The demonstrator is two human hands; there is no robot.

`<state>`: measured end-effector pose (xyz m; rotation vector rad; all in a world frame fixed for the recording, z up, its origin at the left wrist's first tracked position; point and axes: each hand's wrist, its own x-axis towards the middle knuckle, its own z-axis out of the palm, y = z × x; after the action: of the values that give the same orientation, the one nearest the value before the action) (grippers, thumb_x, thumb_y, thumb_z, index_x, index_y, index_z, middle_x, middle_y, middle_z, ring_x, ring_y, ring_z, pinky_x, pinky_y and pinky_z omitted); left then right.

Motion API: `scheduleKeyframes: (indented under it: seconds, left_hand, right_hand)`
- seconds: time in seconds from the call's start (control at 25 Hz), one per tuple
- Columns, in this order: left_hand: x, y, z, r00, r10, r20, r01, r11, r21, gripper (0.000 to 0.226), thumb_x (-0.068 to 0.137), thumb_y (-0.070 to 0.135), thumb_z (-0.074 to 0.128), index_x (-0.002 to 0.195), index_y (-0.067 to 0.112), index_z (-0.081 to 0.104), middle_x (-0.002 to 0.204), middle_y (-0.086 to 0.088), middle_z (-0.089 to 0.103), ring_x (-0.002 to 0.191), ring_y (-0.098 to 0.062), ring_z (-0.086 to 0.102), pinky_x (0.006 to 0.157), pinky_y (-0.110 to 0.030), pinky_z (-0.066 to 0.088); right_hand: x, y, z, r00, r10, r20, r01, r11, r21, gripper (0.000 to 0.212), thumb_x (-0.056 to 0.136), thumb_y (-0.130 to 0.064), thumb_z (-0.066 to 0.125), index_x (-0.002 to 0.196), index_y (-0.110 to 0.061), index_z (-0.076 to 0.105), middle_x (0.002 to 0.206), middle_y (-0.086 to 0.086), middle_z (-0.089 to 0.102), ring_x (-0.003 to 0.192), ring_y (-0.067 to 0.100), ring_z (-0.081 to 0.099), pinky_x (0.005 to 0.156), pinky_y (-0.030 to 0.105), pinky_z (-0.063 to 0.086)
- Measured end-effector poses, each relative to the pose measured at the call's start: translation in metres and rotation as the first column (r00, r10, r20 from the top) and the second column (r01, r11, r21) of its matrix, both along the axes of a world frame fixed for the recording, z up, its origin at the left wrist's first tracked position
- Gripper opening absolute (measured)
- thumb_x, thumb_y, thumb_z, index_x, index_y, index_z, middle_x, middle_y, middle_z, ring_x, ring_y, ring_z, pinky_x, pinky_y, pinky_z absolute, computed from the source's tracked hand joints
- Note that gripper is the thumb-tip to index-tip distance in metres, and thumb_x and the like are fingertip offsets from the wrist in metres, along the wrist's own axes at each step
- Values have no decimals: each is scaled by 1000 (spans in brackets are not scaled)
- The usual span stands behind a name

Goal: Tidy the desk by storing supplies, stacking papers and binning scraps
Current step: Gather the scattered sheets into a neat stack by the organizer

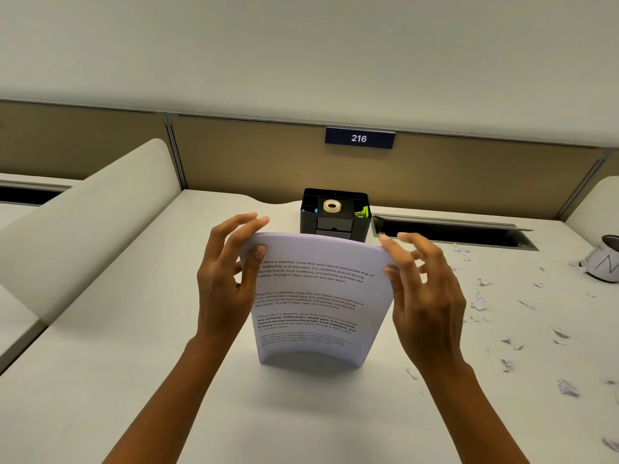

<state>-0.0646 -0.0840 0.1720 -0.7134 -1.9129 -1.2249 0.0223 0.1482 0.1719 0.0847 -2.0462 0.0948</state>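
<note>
I stand the stack of white printed paper sheets [315, 296] on its bottom edge on the pale desk top [134, 380], just in front of the black plastic desk organiser [335, 212]; it is slightly bowed. My left hand [227, 279] pinches the top left corner, thumb in front. My right hand [425, 296] pinches the top right corner, other fingers splayed.

Step, as I judge it: squaring the sheets. Ease the pinch, tap the bottom edge flat, keep the sides parallel.

Room: open desk nearer me than the organiser. Torn white paper scraps [479, 301] lie to its right, and the dark cable slot [452, 231] is just right of it. Avoid both.
</note>
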Motion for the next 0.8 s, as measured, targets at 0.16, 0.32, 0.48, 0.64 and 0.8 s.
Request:
scheduleKeyframes:
  seconds: [0.16,0.32,0.48,0.64,0.8]
  left_hand:
    - [0,1,-3,1000,0,30,-1,1000,30,41,96,41,43,124,14,55,131,-7,47,116,-3,45,78,-15,53]
    - [0,0,-3,999,-13,43,12,999,32,41,95,42,43,124,14,55,130,-7,47,115,-5,46,75,-17,54]
    - [6,6,-1,975,-149,162,122,978,168,36,95,27,45,130,23,38,126,-5,52,103,-3,57,69,-14,54]
    - [13,17,-21,826,-382,416,217,895,390,31,91,27,41,121,18,39,100,19,62,85,-6,65,60,-15,51]
    - [16,26,-47,676,-474,564,152,838,523,14,95,26,45,107,30,49,95,7,65,83,-9,67,62,-24,56]
  right_hand:
    - [3,3,-2,1000,9,19,-9,1000,22,38,95,-36,46,131,-23,41,131,9,42,100,22,53,74,33,52]
    - [3,3,-1,999,42,30,-42,999,-4,36,95,-36,46,128,-23,43,130,10,44,100,23,54,75,34,52]
    - [1,-3,-2,981,184,62,-157,940,-303,44,93,-38,48,132,-23,35,127,3,47,104,11,51,79,14,47]
    - [-1,-17,-19,838,544,52,-206,403,-892,37,88,-39,53,121,-25,41,109,-11,62,91,9,63,67,15,54]
    - [-10,-29,-47,807,590,-33,-99,80,-992,18,95,-19,45,105,-12,57,96,6,68,82,18,67,60,23,56]
